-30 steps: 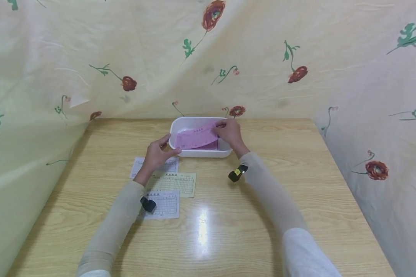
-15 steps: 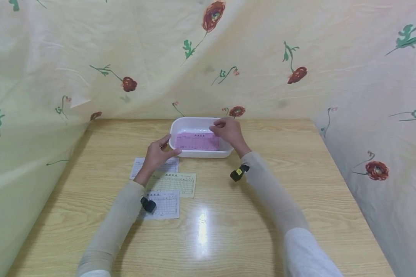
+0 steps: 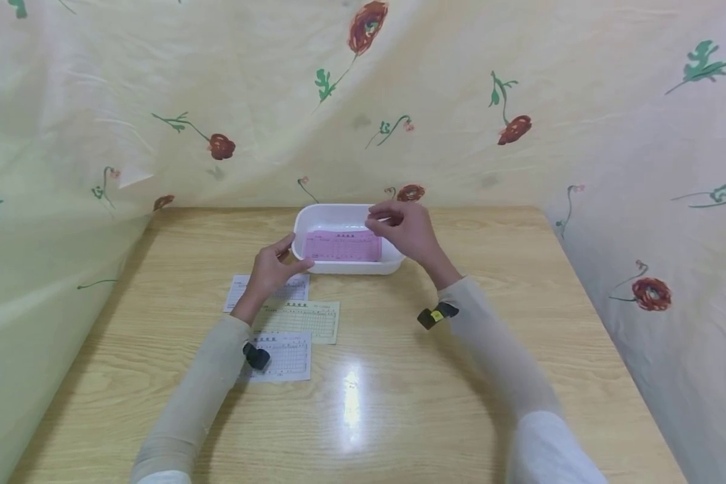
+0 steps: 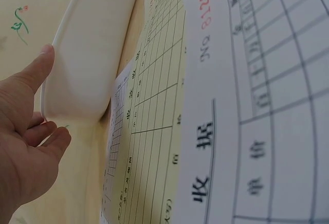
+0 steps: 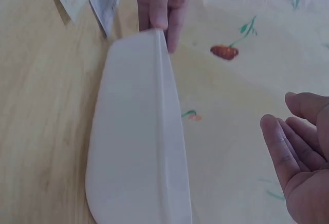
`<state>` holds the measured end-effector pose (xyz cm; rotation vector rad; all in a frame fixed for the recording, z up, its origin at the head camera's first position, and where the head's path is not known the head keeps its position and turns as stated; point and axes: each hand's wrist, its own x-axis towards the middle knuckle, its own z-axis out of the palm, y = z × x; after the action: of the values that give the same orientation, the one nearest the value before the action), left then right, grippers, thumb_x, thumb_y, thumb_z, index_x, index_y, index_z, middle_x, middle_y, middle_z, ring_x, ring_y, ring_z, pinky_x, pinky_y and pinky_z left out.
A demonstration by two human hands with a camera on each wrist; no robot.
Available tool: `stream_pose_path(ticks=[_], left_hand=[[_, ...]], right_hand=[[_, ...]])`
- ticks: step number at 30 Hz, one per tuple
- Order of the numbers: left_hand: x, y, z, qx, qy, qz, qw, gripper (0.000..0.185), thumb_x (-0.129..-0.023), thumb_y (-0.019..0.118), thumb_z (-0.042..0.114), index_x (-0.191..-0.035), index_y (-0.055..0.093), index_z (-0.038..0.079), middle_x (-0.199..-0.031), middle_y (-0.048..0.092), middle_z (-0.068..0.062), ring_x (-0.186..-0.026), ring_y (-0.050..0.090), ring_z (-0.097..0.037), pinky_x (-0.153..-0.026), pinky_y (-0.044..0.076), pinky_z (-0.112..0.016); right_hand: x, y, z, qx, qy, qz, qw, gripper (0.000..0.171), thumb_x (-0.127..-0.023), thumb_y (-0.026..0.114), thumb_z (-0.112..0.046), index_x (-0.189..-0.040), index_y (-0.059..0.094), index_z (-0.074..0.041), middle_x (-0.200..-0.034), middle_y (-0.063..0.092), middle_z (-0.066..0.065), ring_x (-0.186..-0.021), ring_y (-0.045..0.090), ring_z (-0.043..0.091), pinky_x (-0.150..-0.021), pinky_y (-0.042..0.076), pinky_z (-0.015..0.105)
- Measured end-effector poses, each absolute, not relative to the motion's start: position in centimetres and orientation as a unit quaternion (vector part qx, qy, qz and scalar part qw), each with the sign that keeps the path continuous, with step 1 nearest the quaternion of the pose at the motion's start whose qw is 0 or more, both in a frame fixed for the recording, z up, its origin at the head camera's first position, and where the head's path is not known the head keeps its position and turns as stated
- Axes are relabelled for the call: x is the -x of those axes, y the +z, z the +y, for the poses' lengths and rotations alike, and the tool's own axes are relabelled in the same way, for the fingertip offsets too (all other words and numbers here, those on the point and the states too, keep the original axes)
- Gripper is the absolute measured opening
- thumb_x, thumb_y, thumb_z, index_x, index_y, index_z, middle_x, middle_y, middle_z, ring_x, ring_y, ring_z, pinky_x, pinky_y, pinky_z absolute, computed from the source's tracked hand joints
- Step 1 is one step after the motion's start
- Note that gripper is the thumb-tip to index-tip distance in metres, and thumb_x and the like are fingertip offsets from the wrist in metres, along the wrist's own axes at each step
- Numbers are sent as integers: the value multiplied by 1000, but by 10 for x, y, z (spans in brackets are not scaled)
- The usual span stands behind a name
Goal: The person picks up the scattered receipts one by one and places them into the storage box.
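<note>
Pale cloth printed with red flowers and green stems [image 3: 266, 81] hangs behind and on both sides of a light wood-grain table [image 3: 429, 417]. Near the table's far edge sits a white tray [image 3: 357, 267], oblong with rounded corners, and every place below is given from it. On its floor lies a pink printed slip [image 3: 341, 246], flat, toward the tray's left side. At the tray's left end, a person's left hand [image 3: 271, 270] holds the rim, thumb on the near side and fingers around the end. Above the tray's right part hovers the right hand [image 3: 414, 232], holding nothing; its fingers bend loosely toward the thumb, with a narrow gap between the tips. Nearer the wearer than the tray, toward its left, three printed forms overlap in a column: a white form [image 3: 293, 289] closest to it, then a yellow form [image 3: 314, 324], then another white form [image 3: 292, 357], farthest from the tray. Beige sleeves [image 3: 187, 403] cover both forearms, and each wrist wears a small black device [image 3: 257, 356].
</note>
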<state>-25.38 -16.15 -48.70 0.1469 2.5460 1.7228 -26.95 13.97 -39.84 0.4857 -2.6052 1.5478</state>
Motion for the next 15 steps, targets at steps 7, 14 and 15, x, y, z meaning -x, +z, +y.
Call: stream_pose_path(ticks=[7, 14, 15], left_hand=[[254, -486, -162, -47, 555, 830, 31, 86, -86, 85, 26, -155, 39, 5, -163, 37, -9, -149, 37, -25, -121, 39, -35], [253, -484, -161, -43, 551, 832, 35, 86, -86, 85, 26, -156, 39, 6, -163, 36, -8, -150, 36, -25, -122, 39, -35], [253, -484, -161, -44, 552, 832, 36, 86, -86, 85, 26, -156, 39, 5, -163, 36, -8, -150, 36, -25, -122, 38, -35]], right_hand=[[239, -402, 135, -186, 495, -849, 17, 29, -91, 80, -23, -114, 76, -7, -104, 78, 6, -87, 73, 18, -71, 63, 26], [215, -416, 128, -179, 501, -847, -20, 28, -90, 81, -19, -113, 76, -5, -101, 77, 5, -84, 72, 18, -69, 64, 29], [212, -419, 127, -178, 498, -849, -27, 27, -90, 81, -19, -112, 76, -5, -101, 77, 5, -84, 72, 17, -70, 64, 29]])
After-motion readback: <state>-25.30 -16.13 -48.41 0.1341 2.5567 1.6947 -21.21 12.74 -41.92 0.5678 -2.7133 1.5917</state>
